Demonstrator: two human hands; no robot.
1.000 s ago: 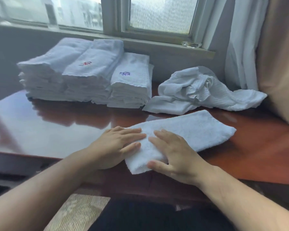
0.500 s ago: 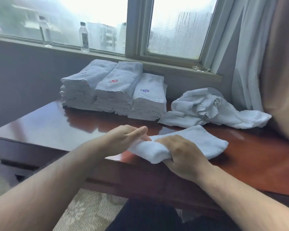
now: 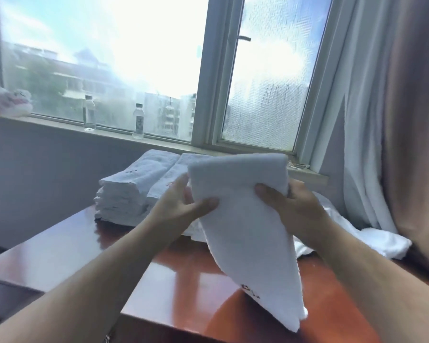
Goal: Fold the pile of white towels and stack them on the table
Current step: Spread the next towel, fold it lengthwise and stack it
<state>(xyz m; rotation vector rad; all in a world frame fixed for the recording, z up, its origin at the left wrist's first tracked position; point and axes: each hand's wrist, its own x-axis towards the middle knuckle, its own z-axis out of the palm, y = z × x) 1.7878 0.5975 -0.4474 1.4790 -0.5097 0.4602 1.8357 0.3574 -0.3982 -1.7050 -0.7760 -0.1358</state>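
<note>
Glossy red-brown wooden table (image 3: 60, 253): stacks of folded white terry towels (image 3: 124, 194) at its far edge; judged mostly done. Crumpled unfolded white towels (image 3: 379, 241) right of stacks remain. Above table, folded white towel (image 3: 243, 219) gripped by left hand (image 3: 181, 206) and right hand (image 3: 292, 206), not yet stacked.

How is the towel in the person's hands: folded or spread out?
Folded: the white towel hangs as a narrow, doubled strip held by the left hand and right hand.
</note>
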